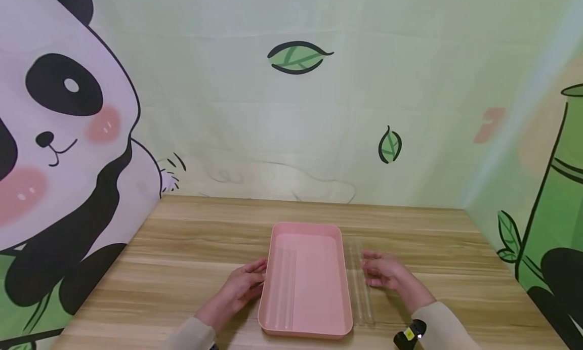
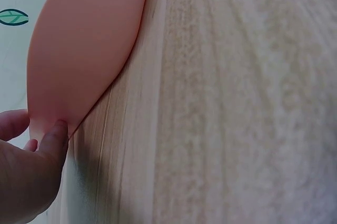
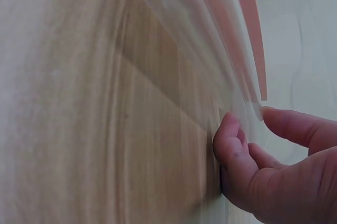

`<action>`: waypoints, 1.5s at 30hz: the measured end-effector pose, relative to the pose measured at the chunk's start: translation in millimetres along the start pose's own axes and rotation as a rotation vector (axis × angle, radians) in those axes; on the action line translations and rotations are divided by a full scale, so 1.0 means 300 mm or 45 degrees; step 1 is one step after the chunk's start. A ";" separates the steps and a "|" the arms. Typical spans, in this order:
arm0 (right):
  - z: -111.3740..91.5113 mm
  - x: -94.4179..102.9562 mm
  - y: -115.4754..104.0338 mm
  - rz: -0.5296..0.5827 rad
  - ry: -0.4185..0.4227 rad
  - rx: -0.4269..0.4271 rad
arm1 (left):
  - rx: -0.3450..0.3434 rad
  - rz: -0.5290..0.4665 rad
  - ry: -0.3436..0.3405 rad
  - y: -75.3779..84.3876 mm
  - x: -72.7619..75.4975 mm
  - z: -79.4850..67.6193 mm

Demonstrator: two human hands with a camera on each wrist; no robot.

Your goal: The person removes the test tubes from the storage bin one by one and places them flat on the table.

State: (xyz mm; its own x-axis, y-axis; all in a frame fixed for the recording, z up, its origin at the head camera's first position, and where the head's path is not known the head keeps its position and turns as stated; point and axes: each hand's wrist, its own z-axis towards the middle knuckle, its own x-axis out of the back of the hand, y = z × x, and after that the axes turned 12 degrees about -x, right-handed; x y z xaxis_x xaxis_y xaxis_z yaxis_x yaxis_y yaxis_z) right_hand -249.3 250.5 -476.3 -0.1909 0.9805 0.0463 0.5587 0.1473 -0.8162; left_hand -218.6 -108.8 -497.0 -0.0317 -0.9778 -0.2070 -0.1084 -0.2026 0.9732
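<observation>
A pink rectangular tray (image 1: 321, 284) lies on the table with several clear tubes (image 1: 284, 289) lengthwise along its left side. Against the tray's left wall rests my left hand (image 1: 239, 287), its fingers loosely bent; in the left wrist view a thumb (image 2: 58, 132) touches the outer wall. More clear tubes (image 1: 360, 284) lie side by side on the table, close along the tray's right wall. My right hand (image 1: 391, 274) is at their outer edge with its fingertips touching it. In the right wrist view the fingers (image 3: 289, 126) meet the side of the transparent tubes (image 3: 210, 39).
The wooden table (image 1: 200, 238) runs back to a pale green cloth wall (image 1: 227, 112) printed with leaves and a panda (image 1: 59, 127). A black device with a yellow mark (image 1: 410, 335) sits at my right wrist.
</observation>
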 end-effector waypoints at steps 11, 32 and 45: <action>-0.005 -0.012 -0.008 -0.020 0.038 -0.011 | -0.002 0.004 0.006 0.001 -0.004 0.003; -0.001 -0.032 -0.025 -0.097 0.166 -0.052 | -0.001 0.018 0.009 0.005 -0.003 0.006; -0.002 -0.059 -0.020 -0.199 0.235 0.004 | -0.005 0.020 0.021 0.002 -0.004 0.002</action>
State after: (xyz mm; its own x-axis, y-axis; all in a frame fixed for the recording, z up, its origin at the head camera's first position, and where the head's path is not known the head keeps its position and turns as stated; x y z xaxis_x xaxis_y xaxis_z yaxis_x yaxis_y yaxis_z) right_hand -248.8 232.3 -471.9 -0.1242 0.9529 0.2766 0.5311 0.2993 -0.7927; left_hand -219.1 -107.9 -496.1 -0.0174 -0.9817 -0.1899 -0.1043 -0.1871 0.9768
